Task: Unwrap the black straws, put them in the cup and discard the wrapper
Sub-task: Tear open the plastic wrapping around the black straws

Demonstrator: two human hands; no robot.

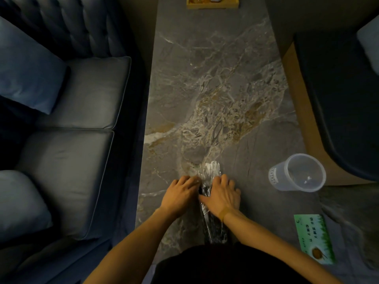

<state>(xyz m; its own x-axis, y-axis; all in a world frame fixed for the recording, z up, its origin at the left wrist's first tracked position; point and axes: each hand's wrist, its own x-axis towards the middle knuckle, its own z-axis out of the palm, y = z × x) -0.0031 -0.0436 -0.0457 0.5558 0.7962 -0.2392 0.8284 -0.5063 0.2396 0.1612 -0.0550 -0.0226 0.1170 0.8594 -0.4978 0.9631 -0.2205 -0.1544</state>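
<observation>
A bundle of black straws [215,226] in a clear plastic wrapper [210,168] lies lengthwise on the marble table [205,89], near its front edge. My left hand [180,193] grips the wrapper on the left side near its far end. My right hand [222,194] grips it on the right side, pressing on the bundle. The wrapper's crinkled far end sticks out beyond my fingers. A clear plastic cup [297,173] stands upright to the right, apart from both hands, and looks empty.
A green printed card [314,238] lies at the front right of the table. A wooden tray [213,3] sits at the far end. A dark sofa [67,130] with cushions runs along the left; a dark seat [338,99] stands at the right.
</observation>
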